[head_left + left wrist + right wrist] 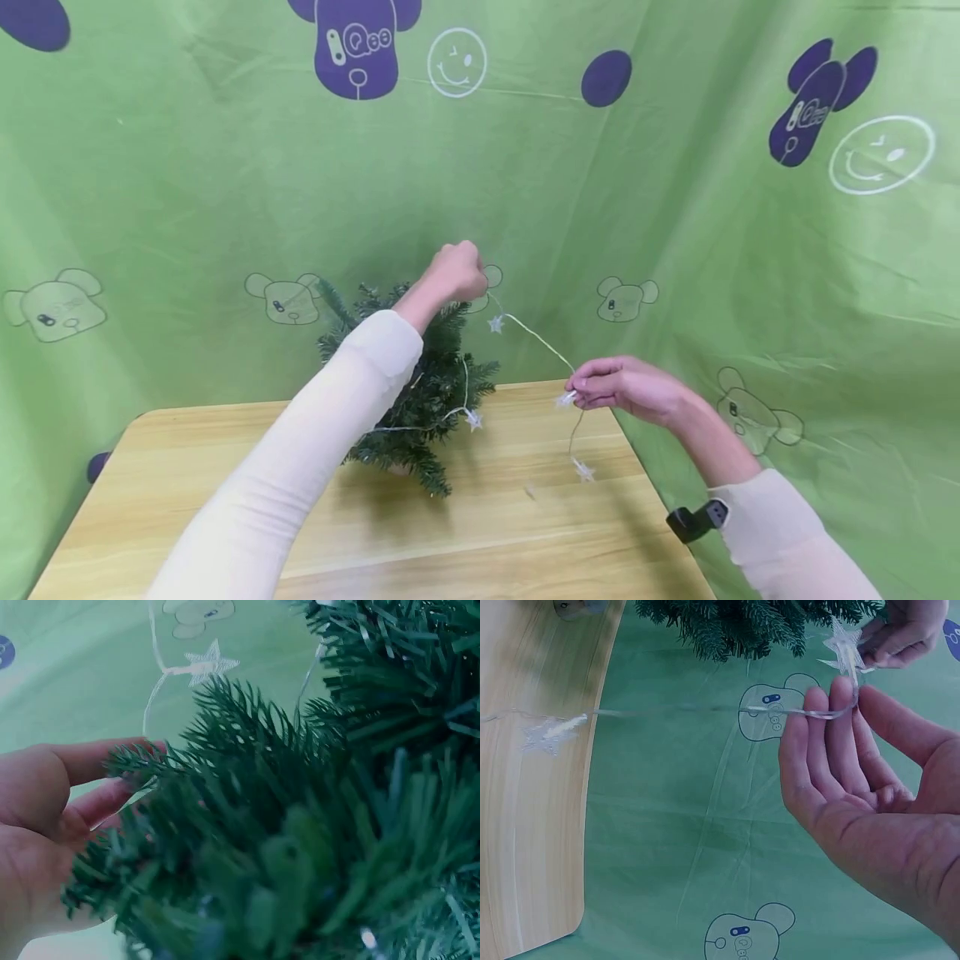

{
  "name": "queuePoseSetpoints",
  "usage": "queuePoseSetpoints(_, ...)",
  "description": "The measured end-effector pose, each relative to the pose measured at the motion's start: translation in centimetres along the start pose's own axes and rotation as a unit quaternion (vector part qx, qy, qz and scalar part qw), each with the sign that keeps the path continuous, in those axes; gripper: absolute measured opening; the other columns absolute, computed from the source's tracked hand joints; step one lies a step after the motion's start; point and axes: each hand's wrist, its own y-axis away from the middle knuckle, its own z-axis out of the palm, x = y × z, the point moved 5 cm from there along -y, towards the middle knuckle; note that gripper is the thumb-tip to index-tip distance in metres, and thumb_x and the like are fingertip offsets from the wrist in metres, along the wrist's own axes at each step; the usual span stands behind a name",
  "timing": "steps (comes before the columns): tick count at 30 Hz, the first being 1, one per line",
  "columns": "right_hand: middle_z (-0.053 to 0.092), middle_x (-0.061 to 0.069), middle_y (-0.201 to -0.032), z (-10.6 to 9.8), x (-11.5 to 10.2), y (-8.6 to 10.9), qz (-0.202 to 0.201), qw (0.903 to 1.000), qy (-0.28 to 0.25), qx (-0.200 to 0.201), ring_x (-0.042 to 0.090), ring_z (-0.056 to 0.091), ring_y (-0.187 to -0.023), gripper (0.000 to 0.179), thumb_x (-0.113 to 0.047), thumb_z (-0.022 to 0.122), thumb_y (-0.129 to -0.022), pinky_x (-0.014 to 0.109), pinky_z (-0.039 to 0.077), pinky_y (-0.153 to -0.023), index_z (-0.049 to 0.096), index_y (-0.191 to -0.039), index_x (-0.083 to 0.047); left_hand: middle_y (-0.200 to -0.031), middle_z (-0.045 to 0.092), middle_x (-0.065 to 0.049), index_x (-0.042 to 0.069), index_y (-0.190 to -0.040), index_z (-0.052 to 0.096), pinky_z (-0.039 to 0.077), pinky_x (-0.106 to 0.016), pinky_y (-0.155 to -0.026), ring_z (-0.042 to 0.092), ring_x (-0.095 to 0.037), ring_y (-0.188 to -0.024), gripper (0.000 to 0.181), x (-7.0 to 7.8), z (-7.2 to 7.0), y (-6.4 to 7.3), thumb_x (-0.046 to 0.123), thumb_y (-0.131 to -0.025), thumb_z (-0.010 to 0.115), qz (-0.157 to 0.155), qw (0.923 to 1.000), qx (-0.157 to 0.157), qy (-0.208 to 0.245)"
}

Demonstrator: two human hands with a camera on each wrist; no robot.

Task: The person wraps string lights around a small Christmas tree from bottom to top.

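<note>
From my remote seat I see, at far left, green cloth (150, 183) printed with mouse faces, hung behind the wooden table (172, 454). The left sleeve (300, 442) slants across the front of a small Christmas tree (446, 367), blocking part of my view; the tree stands roughly upright on the table. A string of lights (540, 338) crosses its branches, with one star (473, 419) at its right side. Above, the left hand (459, 271) pinches the string, though needles partly hide its fingertips in the left wrist view. From there the string slopes down rightward, past a second star, to the right hand (633, 387), whose fingers lie close together, thumb and fingertips pinching it. Below them its loose length hangs nearly straight down, bearing another star. Rightmost, I see a black device (697, 521) at the right cuff.
</note>
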Motion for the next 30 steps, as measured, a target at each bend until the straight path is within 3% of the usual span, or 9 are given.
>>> queuePoseSetpoints(5,0.073,0.005,-0.106,-0.3,-0.1,0.1,-0.004,0.9998,-0.001,0.02,0.017,0.07,-0.097,0.021,-0.007,0.06,-0.098,0.034,0.056,-0.099,0.065,-0.117,0.002,-0.053,0.023,0.006,0.017,-0.058,0.034,0.029,-0.024,-0.048,0.021,-0.011,-0.048,0.038,-0.3,-0.1,-0.2,-0.001,-0.084,0.055,-0.01,0.9982,-0.04,-0.045)
queuePoseSetpoints(12,0.073,0.006,-0.106,-0.2,-0.2,0.1,-0.006,0.9999,-0.009,0.01,0.017,0.07,-0.097,0.019,-0.007,0.06,-0.098,0.034,0.056,-0.099,0.067,-0.115,-0.001,-0.055,0.028,0.005,0.017,-0.059,0.038,0.042,-0.028,-0.061,0.027,-0.013,-0.053,0.044,0.3,-0.2,0.1,0.013,-0.091,0.067,0.007,0.9964,-0.051,-0.068)
queuePoseSetpoints(18,0.073,0.005,-0.105,-0.1,0.0,0.1,0.0,0.9998,-0.013,0.014,0.017,0.07,-0.096,0.019,-0.008,0.062,-0.098,0.033,0.057,-0.098,0.067,-0.114,-0.002,-0.052,0.027,0.006,0.017,-0.058,0.038,0.036,-0.026,-0.055,0.023,-0.011,-0.048,0.047,0.1,0.0,0.3,0.017,-0.095,0.066,0.003,0.9965,-0.061,-0.056)
queuePoseSetpoints(22,0.073,0.005,-0.105,-0.1,-0.1,0.2,0.001,0.9998,-0.011,0.015,0.017,0.07,-0.097,0.017,-0.008,0.062,-0.097,0.034,0.056,-0.099,0.068,-0.113,-0.004,-0.052,0.025,0.006,0.017,-0.056,0.035,0.032,-0.025,-0.053,0.021,-0.01,-0.048,0.046,0.3,0.0,0.3,0.012,-0.093,0.062,0.016,0.9967,-0.056,-0.056)
queuePoseSetpoints(26,0.073,0.006,-0.106,-0.1,-0.1,0.3,0.001,0.9999,-0.01,0.013,0.018,0.07,-0.097,0.019,-0.007,0.062,-0.097,0.034,0.056,-0.1,0.067,-0.114,-0.002,-0.052,0.023,0.006,0.018,-0.056,0.033,0.028,-0.023,-0.051,0.019,-0.01,-0.049,0.041,1.3,0.0,0.7,0.002,-0.086,0.054,0.04,0.9959,-0.049,-0.065)
queuePoseSetpoints(30,0.073,0.006,-0.106,0.0,-0.2,0.4,0.004,0.9998,-0.013,0.014,0.018,0.07,-0.098,0.023,-0.007,0.061,-0.098,0.035,0.055,-0.101,0.064,-0.118,0.004,-0.052,0.025,0.006,0.016,-0.056,0.034,0.023,-0.021,-0.046,0.019,-0.009,-0.047,0.035,3.2,0.2,1.5,-0.003,-0.081,0.051,0.068,0.9946,-0.05,-0.06)
